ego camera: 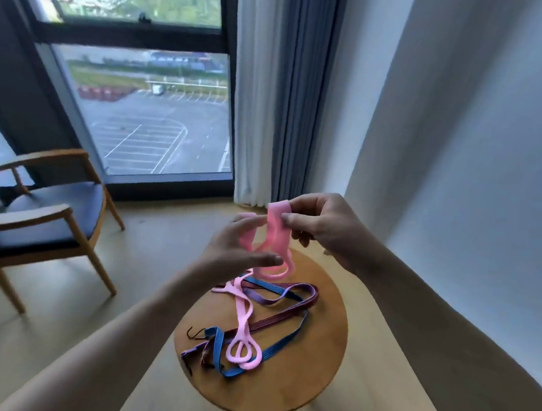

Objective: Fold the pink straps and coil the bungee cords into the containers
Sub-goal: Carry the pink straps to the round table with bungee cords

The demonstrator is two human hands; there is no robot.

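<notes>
Folding of the held pink strap (273, 236), shown above the round counter (306, 365). The right grip (321, 226) pinches the strap's upper bend between thumb and fingertips. From that pinch the strap's long axis runs almost straight down, ending in a loop that hangs just over the counter's far edge. The left grip (236, 250) is blurred and spread in a wide C around the strap's other limb, touching it near the top. Whether it pinches cannot be told. The two grips stand close together, left lower and nearer the loop, so it seems better placed to bring the hanging end up toward the pinch.

A second pink strap (243, 313) lies lengthwise along the counter, tangled over the bungee cords (261, 282), one end near the hanging loop. Open room lies to the right and above. A chair (45, 220) stands well apart on the left. No containers are in view.
</notes>
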